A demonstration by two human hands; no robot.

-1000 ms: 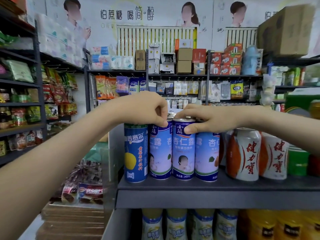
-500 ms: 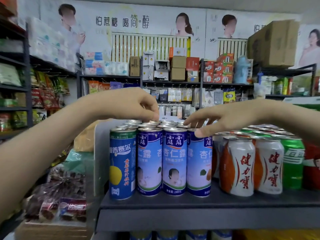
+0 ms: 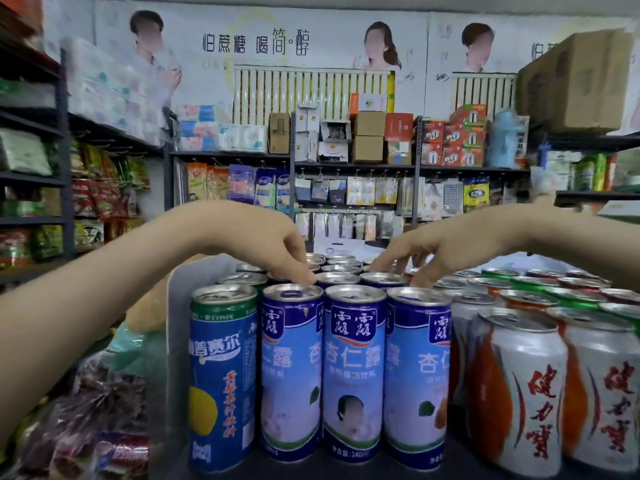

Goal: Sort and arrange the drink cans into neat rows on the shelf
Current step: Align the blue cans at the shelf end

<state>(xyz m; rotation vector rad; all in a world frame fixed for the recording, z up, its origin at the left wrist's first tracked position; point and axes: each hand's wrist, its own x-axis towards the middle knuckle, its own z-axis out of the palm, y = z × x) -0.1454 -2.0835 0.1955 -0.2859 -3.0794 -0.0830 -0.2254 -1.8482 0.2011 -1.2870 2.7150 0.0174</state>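
Note:
Tall blue almond-drink cans (image 3: 355, 372) stand in rows at the front of the dark shelf (image 3: 460, 469), with more of them behind. One blue and green lemon can (image 3: 223, 375) stands at the left end. White and orange cans (image 3: 519, 389) and green cans (image 3: 554, 292) fill the right side. My left hand (image 3: 273, 244) reaches over the rows, its fingertips resting on can tops in the second row. Fingers spread, my right hand (image 3: 440, 251) touches can tops further back. Neither hand grips a can.
A grey divider panel (image 3: 180, 334) bounds the shelf on the left, with bagged snacks (image 3: 90, 420) below it. Across the aisle are shelves of boxes (image 3: 367, 136) and hanging packets (image 3: 346, 192). A large cardboard box (image 3: 581, 81) sits high on the right.
The view has moved closer and higher over the cans. Both hands have shifted from the front-row can tops to the rows behind, and have spread further apart.

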